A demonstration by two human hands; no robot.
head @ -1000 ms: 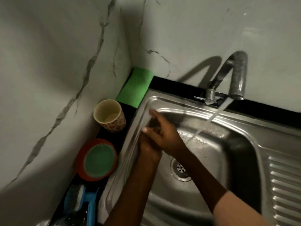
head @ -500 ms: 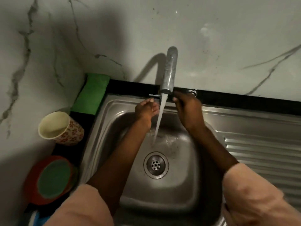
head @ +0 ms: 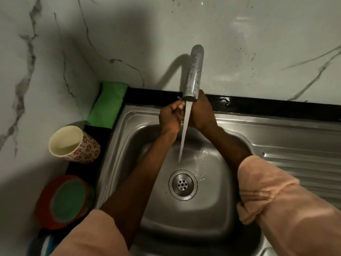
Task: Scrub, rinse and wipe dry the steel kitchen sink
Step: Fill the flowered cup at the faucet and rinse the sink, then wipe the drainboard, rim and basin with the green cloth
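1. While the water runs, the left hand [head: 170, 117] is at the back rim with its fingers curled around something small under the spout; it looks like the tap lever, but the view does not show it clearly.
2. Just beside it, at 3 o'clock from the stream, the right hand [head: 202, 112] reaches behind the tap spout [head: 193, 72]; its fingers are hidden, so I cannot tell if it grips anything.
3. From the spout the water stream [head: 184, 130] falls between the two wrists and lands in the steel sink [head: 212, 206] at 12 o'clock from the drain strainer [head: 183, 184].
4. I judge the step to be rinsing, or setting the flow. To do it well, keep the flow moderate, then lead water with a hand along the walls and the rim, since the stream alone wets only one spot.
5. At 9 o'clock from the basin stand a flowered cup [head: 73, 145] and a red tub with a green scrub pad [head: 64, 200].
6. For the drying, a folded green cloth [head: 108, 104] lies at 11 o'clock in the corner, and the ribbed drainboard [head: 304, 163] lies at 3 o'clock.
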